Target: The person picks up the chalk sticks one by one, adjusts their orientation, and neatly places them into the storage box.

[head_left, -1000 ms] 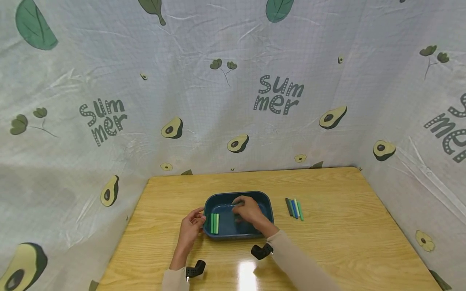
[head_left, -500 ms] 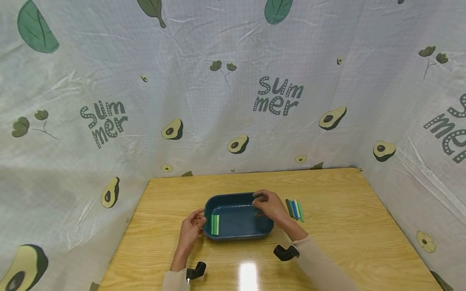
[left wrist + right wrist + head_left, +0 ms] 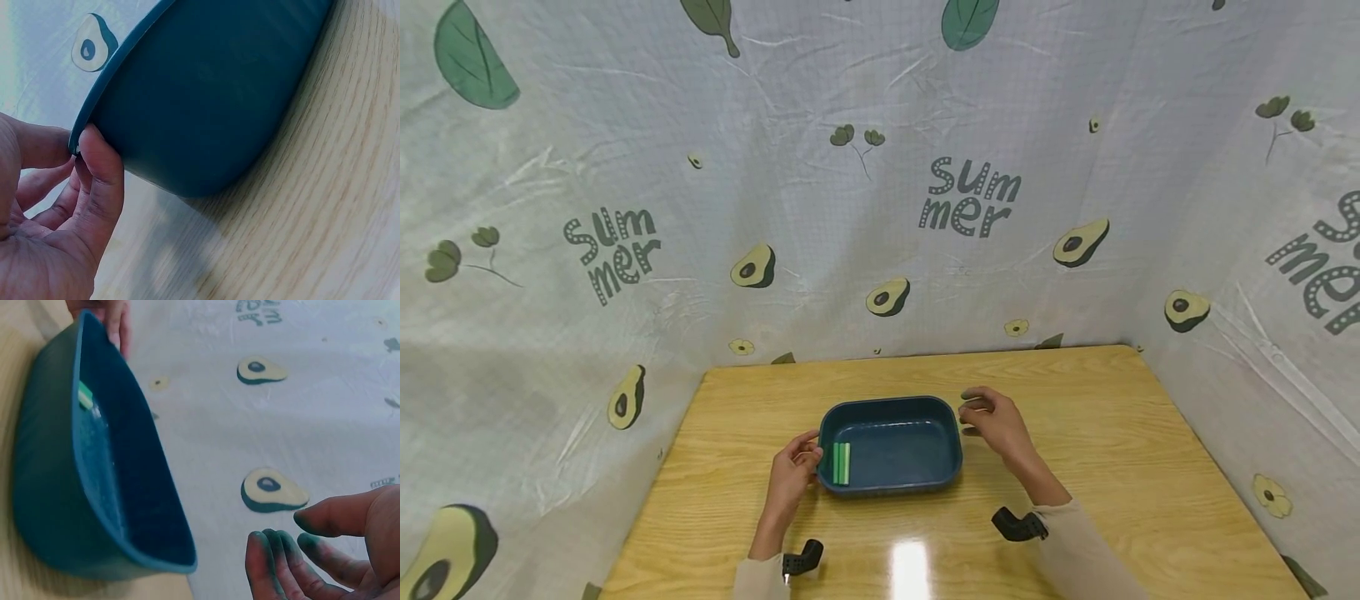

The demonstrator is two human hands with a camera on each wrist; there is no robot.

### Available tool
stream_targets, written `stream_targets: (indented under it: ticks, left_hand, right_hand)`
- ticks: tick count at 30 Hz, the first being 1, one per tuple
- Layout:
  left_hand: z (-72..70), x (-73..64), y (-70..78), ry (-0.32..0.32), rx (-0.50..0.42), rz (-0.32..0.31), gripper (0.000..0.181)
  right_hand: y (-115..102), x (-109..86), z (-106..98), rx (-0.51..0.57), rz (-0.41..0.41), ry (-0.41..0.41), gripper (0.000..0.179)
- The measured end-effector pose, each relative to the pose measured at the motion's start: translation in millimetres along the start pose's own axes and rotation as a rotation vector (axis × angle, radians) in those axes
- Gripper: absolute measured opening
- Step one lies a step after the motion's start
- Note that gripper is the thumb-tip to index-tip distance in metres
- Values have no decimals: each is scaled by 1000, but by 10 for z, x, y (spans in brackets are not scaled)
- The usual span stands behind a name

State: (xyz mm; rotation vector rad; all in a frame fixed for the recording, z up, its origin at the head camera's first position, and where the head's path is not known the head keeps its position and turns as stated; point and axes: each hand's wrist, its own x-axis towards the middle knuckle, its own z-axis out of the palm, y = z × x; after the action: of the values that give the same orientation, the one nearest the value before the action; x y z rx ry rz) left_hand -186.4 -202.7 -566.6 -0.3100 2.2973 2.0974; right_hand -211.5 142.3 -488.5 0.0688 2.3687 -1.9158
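Near the middle of the table, a dark blue plastic tub holds a few green and pale yellow-green chalk sticks, side by side at its left end. My left hand grips the tub's left end; in the left wrist view, thumb and fingers pinch the rim of the tub. Just beyond the right end of the tub, my right hand hovers with loosely bent fingers and nothing between them. Green smudges colour its fingertips in the right wrist view. The chalk row right of the tub is hidden behind this hand.
A light wooden table carries the tub. Behind and beside it hangs a pale cloth printed with avocados and lettering. A small black camera sits on my right wrist and another black camera on my left.
My right hand has come out of the tub and moved right, past its end, now covering the chalk row on the table. My left hand stays at the tub's left end.
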Motion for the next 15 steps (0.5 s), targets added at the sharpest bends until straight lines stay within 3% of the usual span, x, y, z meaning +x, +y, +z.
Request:
stream_targets:
  ticks: [8, 15]
  left_hand:
    - [-3, 4, 16, 2, -2, -3, 39]
    - [-5, -10, 17, 8, 5, 5, 36]
  right_hand:
    - [179, -97, -95, -108, -64, 113, 30]
    - [364, -196, -193, -216, -56, 181, 35]
